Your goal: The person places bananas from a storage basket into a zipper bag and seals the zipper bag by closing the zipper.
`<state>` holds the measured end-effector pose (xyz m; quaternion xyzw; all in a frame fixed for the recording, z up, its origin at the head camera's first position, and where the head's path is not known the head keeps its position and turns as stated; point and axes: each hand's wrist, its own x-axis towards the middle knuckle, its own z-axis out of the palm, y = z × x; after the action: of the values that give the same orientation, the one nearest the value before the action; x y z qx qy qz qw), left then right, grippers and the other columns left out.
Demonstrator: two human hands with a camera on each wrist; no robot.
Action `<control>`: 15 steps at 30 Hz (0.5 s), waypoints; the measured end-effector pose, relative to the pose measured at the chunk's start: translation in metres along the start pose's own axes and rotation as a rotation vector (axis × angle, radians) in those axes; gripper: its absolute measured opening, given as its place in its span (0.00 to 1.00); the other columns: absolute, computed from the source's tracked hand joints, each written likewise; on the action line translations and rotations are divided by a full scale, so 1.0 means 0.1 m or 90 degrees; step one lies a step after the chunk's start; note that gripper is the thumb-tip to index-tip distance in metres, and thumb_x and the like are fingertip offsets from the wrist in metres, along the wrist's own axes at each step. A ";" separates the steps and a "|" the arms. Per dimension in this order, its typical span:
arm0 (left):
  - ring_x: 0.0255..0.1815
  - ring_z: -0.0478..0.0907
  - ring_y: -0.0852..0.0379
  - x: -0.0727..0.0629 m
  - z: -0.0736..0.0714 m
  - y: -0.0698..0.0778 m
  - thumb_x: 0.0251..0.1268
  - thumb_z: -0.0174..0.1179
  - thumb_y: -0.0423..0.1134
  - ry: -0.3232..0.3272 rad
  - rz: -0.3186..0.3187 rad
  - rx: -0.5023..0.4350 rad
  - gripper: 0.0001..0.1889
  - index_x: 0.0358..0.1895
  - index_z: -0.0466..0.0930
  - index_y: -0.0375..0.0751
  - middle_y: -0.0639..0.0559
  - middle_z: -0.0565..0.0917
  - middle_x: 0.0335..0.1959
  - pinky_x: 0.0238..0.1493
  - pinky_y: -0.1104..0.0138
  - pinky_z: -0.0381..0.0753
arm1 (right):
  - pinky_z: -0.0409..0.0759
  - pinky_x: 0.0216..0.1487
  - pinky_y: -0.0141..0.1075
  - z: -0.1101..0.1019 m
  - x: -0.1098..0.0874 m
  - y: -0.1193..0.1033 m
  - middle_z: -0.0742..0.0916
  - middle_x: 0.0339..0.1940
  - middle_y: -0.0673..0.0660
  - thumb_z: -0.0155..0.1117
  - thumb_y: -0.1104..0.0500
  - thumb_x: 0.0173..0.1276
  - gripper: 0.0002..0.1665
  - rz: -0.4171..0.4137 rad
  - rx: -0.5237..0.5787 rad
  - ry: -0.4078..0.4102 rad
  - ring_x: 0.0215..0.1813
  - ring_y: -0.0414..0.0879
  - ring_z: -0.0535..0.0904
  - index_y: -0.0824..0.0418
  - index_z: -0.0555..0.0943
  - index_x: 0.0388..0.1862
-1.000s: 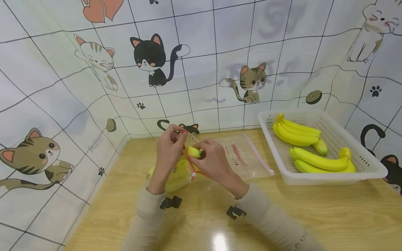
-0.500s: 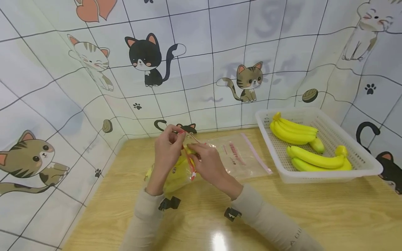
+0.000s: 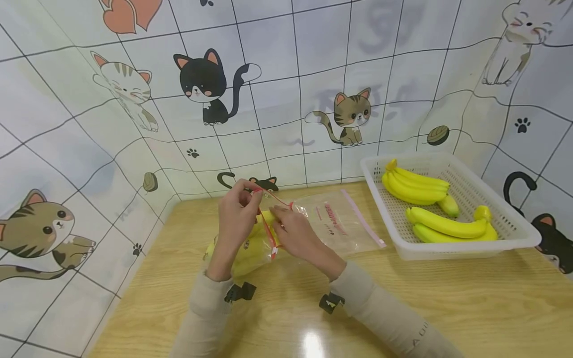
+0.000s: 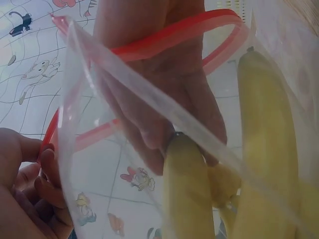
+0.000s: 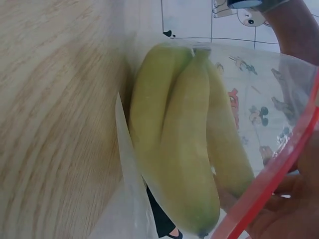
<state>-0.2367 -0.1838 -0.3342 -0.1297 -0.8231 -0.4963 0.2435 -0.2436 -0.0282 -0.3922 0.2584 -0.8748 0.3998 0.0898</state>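
Observation:
A clear zip bag (image 3: pixel 252 256) with a red zip edge and printed cartoon figures lies on the table, holding a bunch of yellow bananas (image 5: pixel 187 134). My left hand (image 3: pixel 237 214) pinches the red edge at the far side of the bag's mouth, lifting it. Through that mouth reaches my right hand (image 3: pixel 295 231). In the left wrist view, its fingers (image 4: pixel 149 129) and thumb lie on either side of a banana's dark tip (image 4: pixel 182 154). The right wrist view shows the bunch inside the bag, stem end away from the camera.
Right of the hands, another clear bag (image 3: pixel 331 219) with a pink zip strip lies flat. A white plastic basket (image 3: pixel 470 252) at the right holds two banana bunches, one at the back (image 3: pixel 414 188) and one in front (image 3: pixel 449 224). A cat-patterned wall covering (image 3: pixel 277 124) borders the wooden table (image 3: pixel 322 298).
The banana tip that stuck out of the bag's mouth has moved left into the bag, with my right hand following it. My left hand keeps its pinch on the red edge.

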 end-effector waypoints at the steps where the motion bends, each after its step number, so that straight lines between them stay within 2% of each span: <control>1: 0.11 0.73 0.54 0.00 0.00 0.00 0.74 0.60 0.36 0.000 0.000 -0.002 0.02 0.43 0.82 0.44 0.48 0.78 0.16 0.13 0.68 0.70 | 0.84 0.61 0.49 0.00 0.00 0.02 0.77 0.74 0.65 0.52 0.59 0.80 0.28 0.003 0.013 -0.025 0.60 0.57 0.85 0.68 0.71 0.75; 3: 0.11 0.73 0.54 0.01 0.00 0.01 0.74 0.60 0.36 0.000 -0.003 -0.008 0.02 0.43 0.82 0.44 0.48 0.78 0.16 0.13 0.68 0.71 | 0.76 0.73 0.51 -0.01 0.01 0.05 0.74 0.77 0.64 0.50 0.55 0.82 0.32 0.010 0.042 -0.081 0.72 0.56 0.78 0.67 0.65 0.79; 5: 0.10 0.73 0.54 0.01 0.00 0.01 0.74 0.60 0.36 0.001 -0.005 -0.013 0.02 0.42 0.82 0.44 0.48 0.78 0.15 0.13 0.68 0.72 | 0.72 0.76 0.51 -0.01 0.01 0.08 0.70 0.80 0.64 0.47 0.52 0.83 0.34 0.017 0.073 -0.127 0.74 0.54 0.76 0.67 0.60 0.81; 7: 0.10 0.73 0.53 0.01 0.00 0.01 0.74 0.60 0.36 0.002 -0.008 -0.019 0.02 0.42 0.82 0.44 0.48 0.78 0.15 0.13 0.68 0.72 | 0.75 0.71 0.49 -0.01 0.01 0.10 0.67 0.82 0.64 0.45 0.51 0.84 0.35 0.022 0.092 -0.154 0.59 0.51 0.83 0.66 0.59 0.82; 8: 0.10 0.73 0.53 0.02 0.00 0.00 0.74 0.60 0.36 0.002 -0.009 -0.020 0.02 0.42 0.82 0.44 0.48 0.78 0.15 0.13 0.68 0.72 | 0.75 0.69 0.47 -0.02 0.00 0.10 0.66 0.82 0.64 0.44 0.52 0.84 0.34 0.023 0.092 -0.160 0.53 0.48 0.82 0.65 0.60 0.82; 9: 0.10 0.73 0.53 0.01 0.00 0.00 0.74 0.60 0.36 0.002 -0.009 -0.021 0.02 0.42 0.82 0.44 0.48 0.78 0.15 0.13 0.67 0.72 | 0.78 0.62 0.46 -0.02 0.00 0.10 0.65 0.82 0.65 0.44 0.53 0.83 0.33 0.021 0.093 -0.162 0.43 0.47 0.81 0.65 0.61 0.81; 11: 0.10 0.73 0.53 0.01 -0.01 -0.01 0.74 0.60 0.36 0.002 -0.010 -0.022 0.02 0.43 0.82 0.44 0.48 0.78 0.16 0.13 0.67 0.72 | 0.78 0.47 0.43 -0.04 0.00 0.09 0.79 0.71 0.68 0.44 0.53 0.83 0.32 0.023 0.097 -0.172 0.28 0.44 0.70 0.62 0.62 0.81; 12: 0.10 0.73 0.53 0.01 -0.01 -0.01 0.74 0.60 0.36 0.003 -0.010 -0.023 0.02 0.43 0.82 0.44 0.47 0.78 0.16 0.13 0.67 0.72 | 0.75 0.43 0.41 -0.06 0.00 0.08 0.83 0.65 0.67 0.44 0.53 0.84 0.31 0.021 0.099 -0.176 0.26 0.43 0.67 0.61 0.63 0.81; 13: 0.10 0.73 0.53 0.01 -0.01 -0.01 0.74 0.60 0.36 0.004 -0.011 -0.025 0.03 0.43 0.82 0.44 0.47 0.78 0.16 0.13 0.67 0.72 | 0.76 0.44 0.41 -0.08 0.00 0.07 0.86 0.57 0.66 0.44 0.52 0.84 0.31 0.017 0.101 -0.181 0.28 0.43 0.69 0.60 0.64 0.80; 15: 0.10 0.73 0.53 0.01 -0.02 -0.01 0.74 0.60 0.36 0.007 -0.013 -0.027 0.03 0.44 0.82 0.44 0.47 0.79 0.17 0.13 0.67 0.72 | 0.80 0.45 0.42 -0.12 0.00 0.05 0.87 0.52 0.62 0.44 0.52 0.84 0.30 0.007 0.118 -0.188 0.32 0.44 0.78 0.59 0.64 0.80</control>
<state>-0.2378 -0.1862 -0.3337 -0.1236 -0.8124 -0.5166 0.2403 -0.2467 -0.0164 -0.3874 0.3169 -0.8394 0.4367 -0.0662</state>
